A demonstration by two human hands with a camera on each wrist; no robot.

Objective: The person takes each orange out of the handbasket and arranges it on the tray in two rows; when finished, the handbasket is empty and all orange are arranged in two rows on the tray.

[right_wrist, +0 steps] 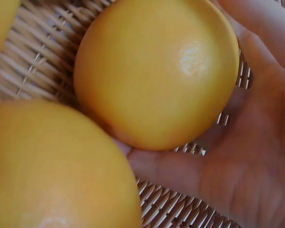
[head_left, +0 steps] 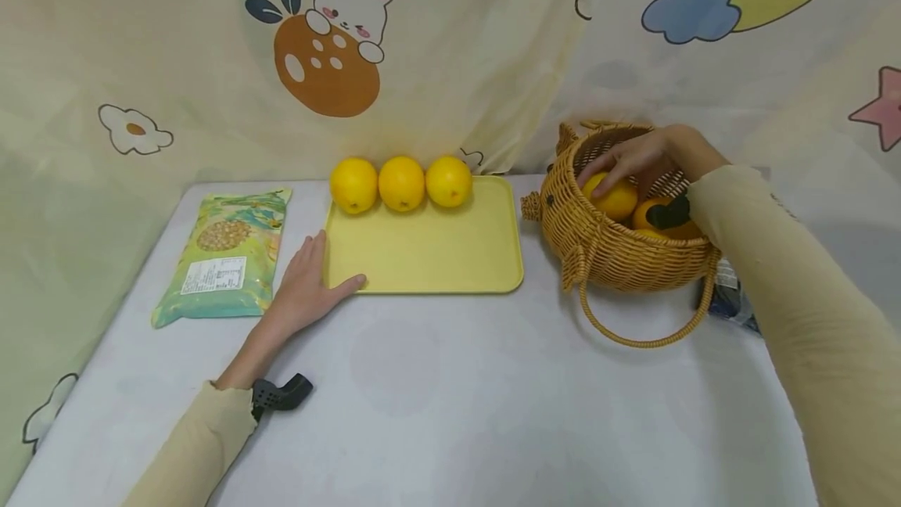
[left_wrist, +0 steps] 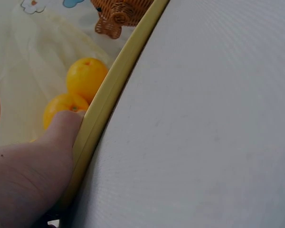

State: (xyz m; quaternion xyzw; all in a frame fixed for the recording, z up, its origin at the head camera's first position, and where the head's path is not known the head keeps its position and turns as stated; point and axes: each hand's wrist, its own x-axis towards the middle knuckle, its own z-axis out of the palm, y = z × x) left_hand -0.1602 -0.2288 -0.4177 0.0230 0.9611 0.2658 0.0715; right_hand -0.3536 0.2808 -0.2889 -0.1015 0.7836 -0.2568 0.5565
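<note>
My right hand (head_left: pixel 644 156) reaches down into a pig-shaped wicker basket (head_left: pixel 619 257) at the right and grips an orange (head_left: pixel 615 198). In the right wrist view, the thumb and fingers curve around that orange (right_wrist: pixel 156 71), and another orange (right_wrist: pixel 57 166) lies close beside it. On the left, my left hand (head_left: pixel 306 288) rests at the near left corner of a yellow tray (head_left: pixel 429 253), its fingers stretched along the side and its thumb on the near rim. Three oranges (head_left: pixel 402 184) stand in a row along the tray's far edge.
A green and yellow food bag (head_left: pixel 228 249) lies left of the tray. The basket's handle (head_left: pixel 644 344) hangs toward the front. A dark package (head_left: pixel 732 303) is partly hidden behind the basket and right sleeve. A printed curtain (head_left: pixel 450 61) closes off the back.
</note>
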